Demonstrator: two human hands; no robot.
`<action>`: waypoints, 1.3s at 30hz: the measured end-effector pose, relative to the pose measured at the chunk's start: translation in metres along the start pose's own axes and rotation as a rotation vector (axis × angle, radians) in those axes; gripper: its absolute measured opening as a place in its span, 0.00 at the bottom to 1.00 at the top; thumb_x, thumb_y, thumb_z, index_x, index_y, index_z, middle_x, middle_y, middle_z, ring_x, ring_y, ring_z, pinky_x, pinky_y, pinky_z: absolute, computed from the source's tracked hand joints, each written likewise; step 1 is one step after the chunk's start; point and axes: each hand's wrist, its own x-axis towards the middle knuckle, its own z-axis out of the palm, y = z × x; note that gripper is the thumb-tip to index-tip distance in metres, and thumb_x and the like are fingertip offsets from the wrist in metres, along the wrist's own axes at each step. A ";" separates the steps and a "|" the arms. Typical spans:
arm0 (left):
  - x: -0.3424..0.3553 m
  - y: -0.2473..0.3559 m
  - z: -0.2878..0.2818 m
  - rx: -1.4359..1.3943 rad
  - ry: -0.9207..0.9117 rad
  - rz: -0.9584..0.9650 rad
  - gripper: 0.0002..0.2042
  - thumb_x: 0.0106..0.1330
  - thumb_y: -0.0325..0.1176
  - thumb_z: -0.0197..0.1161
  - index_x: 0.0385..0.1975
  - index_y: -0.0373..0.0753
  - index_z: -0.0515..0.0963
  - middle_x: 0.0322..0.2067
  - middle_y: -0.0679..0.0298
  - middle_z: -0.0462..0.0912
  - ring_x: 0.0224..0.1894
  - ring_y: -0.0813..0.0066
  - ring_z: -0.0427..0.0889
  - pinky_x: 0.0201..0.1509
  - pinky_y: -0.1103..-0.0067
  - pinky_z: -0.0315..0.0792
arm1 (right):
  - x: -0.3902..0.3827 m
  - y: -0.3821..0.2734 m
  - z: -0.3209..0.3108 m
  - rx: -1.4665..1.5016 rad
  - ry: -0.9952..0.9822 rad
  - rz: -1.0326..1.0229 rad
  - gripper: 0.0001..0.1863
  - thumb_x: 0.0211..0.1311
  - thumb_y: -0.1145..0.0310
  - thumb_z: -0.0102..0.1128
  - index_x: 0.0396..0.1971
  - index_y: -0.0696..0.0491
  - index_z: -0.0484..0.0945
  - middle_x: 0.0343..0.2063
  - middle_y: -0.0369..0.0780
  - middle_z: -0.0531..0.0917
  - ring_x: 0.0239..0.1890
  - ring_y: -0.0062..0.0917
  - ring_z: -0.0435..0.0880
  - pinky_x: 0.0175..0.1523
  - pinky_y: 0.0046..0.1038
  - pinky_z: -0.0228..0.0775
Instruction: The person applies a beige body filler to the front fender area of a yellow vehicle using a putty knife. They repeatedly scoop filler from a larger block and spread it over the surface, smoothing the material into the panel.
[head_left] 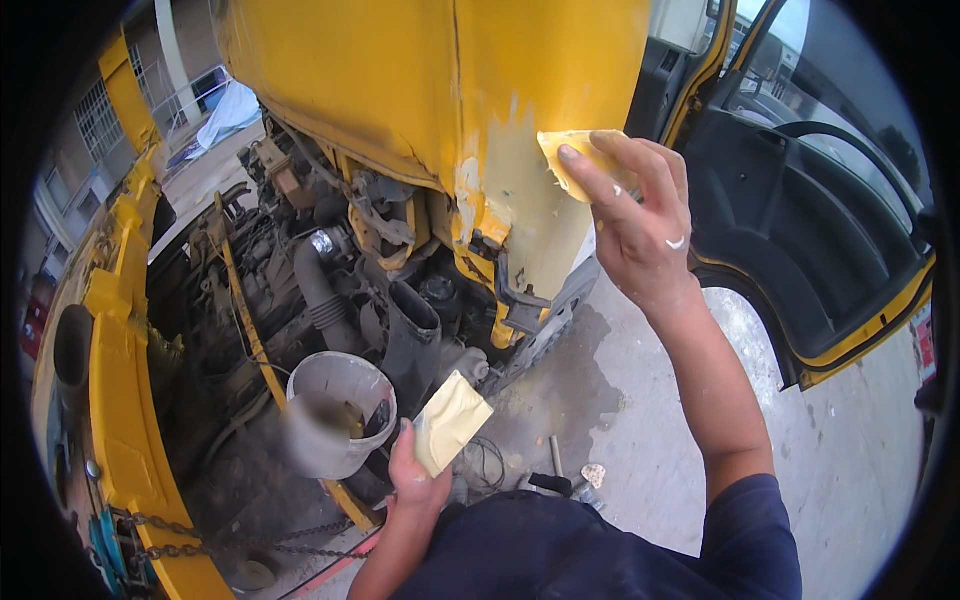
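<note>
My right hand [645, 215] grips a thin spreader [565, 160] coated in pale yellow paste, up against or just in front of the yellow cab corner [505, 85]; I cannot tell if it touches. A smooth beige patch [520, 230] covers that corner below chipped paint. Low in the middle, my left hand [415, 470] holds a flat rectangular board [452, 420] spread with cream paste, beside a grimy bucket [340, 370] with dark items inside.
The exposed engine bay [310, 290], yellow beams [125, 370] and a chain [170, 550] fill the left. An open door [800, 230] stands at the right. Small items [560, 485] lie on the concrete floor [840, 470]. A building [100, 120] is behind at the upper left.
</note>
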 end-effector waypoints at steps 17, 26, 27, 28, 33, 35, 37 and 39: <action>-0.006 -0.003 0.001 -0.014 0.061 0.005 0.33 0.89 0.50 0.44 0.72 0.20 0.72 0.70 0.42 0.80 0.74 0.49 0.79 0.82 0.59 0.67 | -0.142 -0.013 0.061 0.126 -0.131 -0.058 0.35 0.50 0.78 0.72 0.61 0.36 0.91 0.60 0.33 0.81 0.61 0.34 0.79 0.74 0.45 0.77; -0.009 -0.006 0.034 -0.102 -0.064 -0.063 0.38 0.88 0.57 0.43 0.80 0.26 0.64 0.77 0.48 0.73 0.79 0.49 0.72 0.86 0.57 0.61 | -0.213 -0.040 0.043 0.328 -0.332 0.112 0.33 0.51 0.78 0.70 0.60 0.41 0.91 0.56 0.38 0.87 0.57 0.37 0.85 0.71 0.48 0.78; -0.006 -0.009 0.037 -0.113 -0.062 -0.067 0.37 0.87 0.57 0.44 0.80 0.28 0.65 0.77 0.49 0.74 0.78 0.50 0.73 0.85 0.57 0.63 | -0.219 -0.047 0.037 0.375 -0.268 0.189 0.31 0.54 0.82 0.69 0.61 0.45 0.90 0.56 0.40 0.87 0.56 0.39 0.85 0.68 0.45 0.78; -0.004 -0.012 0.039 -0.123 -0.052 -0.070 0.37 0.87 0.58 0.45 0.80 0.30 0.65 0.77 0.51 0.74 0.77 0.51 0.75 0.84 0.57 0.65 | -0.223 -0.057 0.031 0.469 -0.259 0.374 0.30 0.57 0.82 0.68 0.61 0.46 0.90 0.56 0.41 0.87 0.56 0.39 0.85 0.68 0.42 0.78; 0.001 -0.033 0.038 -0.098 -0.017 -0.131 0.36 0.88 0.57 0.45 0.79 0.28 0.66 0.75 0.49 0.76 0.77 0.51 0.76 0.84 0.58 0.65 | -0.220 -0.106 -0.019 0.985 -0.210 1.078 0.21 0.74 0.80 0.66 0.64 0.58 0.86 0.55 0.44 0.87 0.57 0.30 0.86 0.65 0.28 0.75; -0.001 -0.044 0.037 -0.042 -0.032 -0.169 0.36 0.88 0.56 0.45 0.79 0.28 0.66 0.75 0.49 0.76 0.77 0.51 0.76 0.84 0.58 0.65 | -0.217 -0.116 -0.034 1.140 -0.174 1.144 0.20 0.77 0.78 0.65 0.66 0.61 0.84 0.55 0.42 0.86 0.57 0.25 0.85 0.64 0.26 0.74; -0.006 -0.053 0.049 -0.011 0.032 -0.227 0.36 0.88 0.56 0.45 0.78 0.27 0.67 0.76 0.49 0.76 0.78 0.51 0.75 0.85 0.59 0.63 | -0.215 -0.126 -0.049 1.121 -0.237 1.120 0.20 0.78 0.77 0.65 0.66 0.61 0.84 0.56 0.42 0.86 0.57 0.26 0.85 0.64 0.26 0.74; -0.006 -0.061 0.064 -0.025 0.042 -0.190 0.36 0.88 0.56 0.44 0.78 0.27 0.67 0.76 0.48 0.76 0.78 0.51 0.75 0.85 0.59 0.63 | -0.221 -0.132 -0.054 1.177 -0.212 1.097 0.21 0.78 0.76 0.65 0.67 0.60 0.83 0.55 0.44 0.87 0.56 0.29 0.86 0.64 0.28 0.76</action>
